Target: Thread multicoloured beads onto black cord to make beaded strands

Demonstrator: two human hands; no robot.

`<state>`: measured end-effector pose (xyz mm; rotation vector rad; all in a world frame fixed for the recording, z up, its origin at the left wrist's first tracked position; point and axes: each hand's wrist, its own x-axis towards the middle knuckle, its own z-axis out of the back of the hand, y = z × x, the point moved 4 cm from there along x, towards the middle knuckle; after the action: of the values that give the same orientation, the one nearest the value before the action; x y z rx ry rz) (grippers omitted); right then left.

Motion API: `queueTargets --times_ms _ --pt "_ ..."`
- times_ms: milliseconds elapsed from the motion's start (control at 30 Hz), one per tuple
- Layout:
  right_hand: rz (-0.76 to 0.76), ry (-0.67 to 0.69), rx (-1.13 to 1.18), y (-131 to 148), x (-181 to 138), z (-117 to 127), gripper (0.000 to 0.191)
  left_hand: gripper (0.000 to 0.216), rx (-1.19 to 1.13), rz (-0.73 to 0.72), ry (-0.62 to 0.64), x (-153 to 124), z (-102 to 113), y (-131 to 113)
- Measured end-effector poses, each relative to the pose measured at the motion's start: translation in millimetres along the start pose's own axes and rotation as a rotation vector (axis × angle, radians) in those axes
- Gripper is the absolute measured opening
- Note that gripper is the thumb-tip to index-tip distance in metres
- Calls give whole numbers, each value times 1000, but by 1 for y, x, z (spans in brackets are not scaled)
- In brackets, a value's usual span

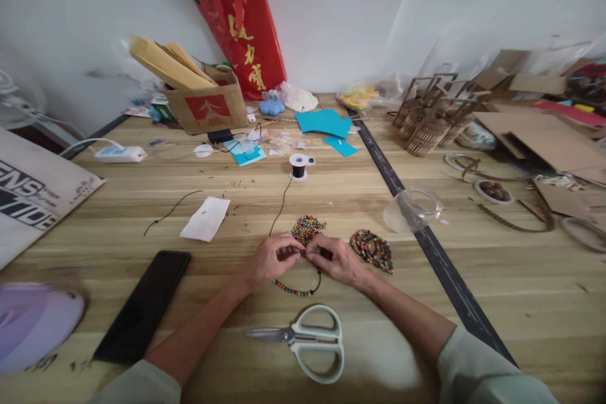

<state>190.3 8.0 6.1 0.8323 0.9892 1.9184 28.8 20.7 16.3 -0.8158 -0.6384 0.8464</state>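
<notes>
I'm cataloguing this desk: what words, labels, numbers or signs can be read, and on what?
"ENS": large white black-printed package.
"TIDE": same package, lower line.
"力寶": tall red bag, gold print; character above unclear.
Too small or blurred: package's side print; mark on brown cardboard box; print on clear plastic bag, right.

The bead heap [308, 226], a low mound of small round beads in red, yellow, green, blue and dark tones, lies on the counter; whether its beads are loose or strung is too small to tell. Nearer the person than the heap, a beaded strand [292, 290] sags in a shallow curve, its beads close together in mixed colours. Bare black cord continues from its right end, bending up toward the right hand [335, 259]. Both hands' fingertips meet at the heap's near edge, the left hand [272, 259] covering the strand's other end.
</notes>
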Motion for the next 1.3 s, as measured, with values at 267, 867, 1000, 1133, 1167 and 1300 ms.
queueTargets --times_ms 267,867,1000,1133,1167,1300 --pt "10 8 19 1 0 0 9 10 35 2 -6 0 0 1" --pt "2 24 17 1 0 -1 8 12 95 -2 17 -2 -1 0" --pt "4 20 14 1 0 0 9 12 107 -11 16 -2 -2 0" --pt "4 14 9 1 0 0 9 11 109 -20 8 -2 -1 -1" --pt "6 14 9 1 0 0 9 11 110 -24 4 -2 -1 -1" --pt "16 12 6 1 1 0 10 11 111 -33 -11 -1 -2 -1"
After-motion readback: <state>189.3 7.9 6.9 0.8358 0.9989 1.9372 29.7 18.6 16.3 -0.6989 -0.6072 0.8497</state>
